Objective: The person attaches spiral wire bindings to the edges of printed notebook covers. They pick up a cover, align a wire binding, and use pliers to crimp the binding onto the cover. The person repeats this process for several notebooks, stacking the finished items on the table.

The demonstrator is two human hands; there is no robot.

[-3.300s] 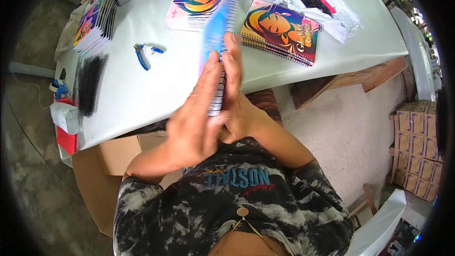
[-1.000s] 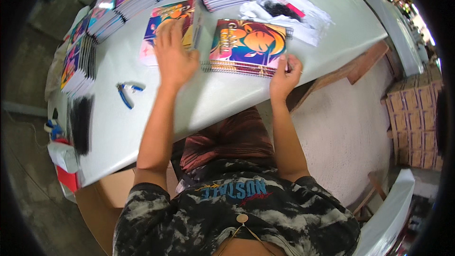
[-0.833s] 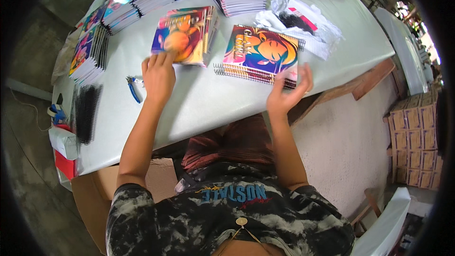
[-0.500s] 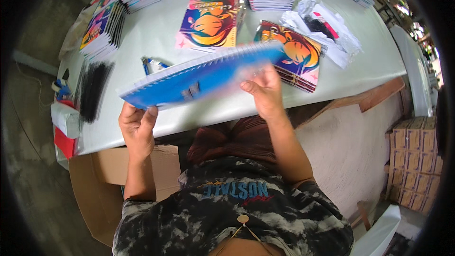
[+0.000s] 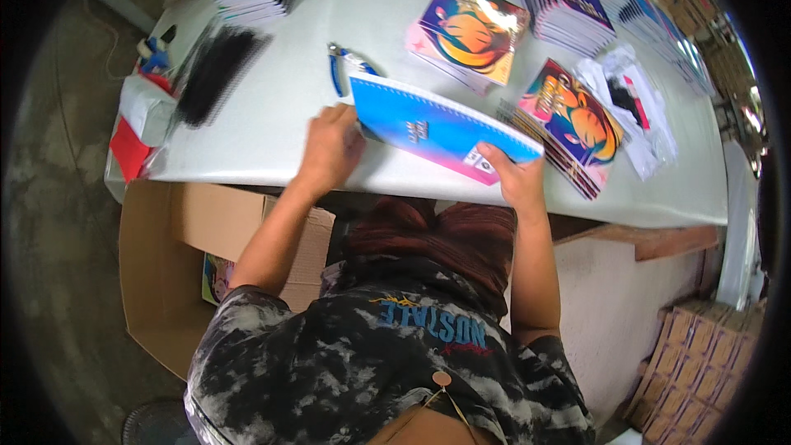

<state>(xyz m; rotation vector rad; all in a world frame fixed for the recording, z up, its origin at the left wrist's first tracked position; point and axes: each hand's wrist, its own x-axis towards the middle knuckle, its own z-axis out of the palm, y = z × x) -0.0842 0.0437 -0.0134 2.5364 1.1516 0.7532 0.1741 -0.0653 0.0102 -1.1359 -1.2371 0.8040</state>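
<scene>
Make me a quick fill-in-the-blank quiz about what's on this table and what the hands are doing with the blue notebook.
1. Both hands hold a spiral notebook whose visible cover is mostly ____.
2. The left hand grips the notebook's ____ end.
3. The pliers on the white table have ____ handles.
4. On the floor at the person's left stands an open ____ box.

Missing words: blue; left; blue; cardboard
</scene>
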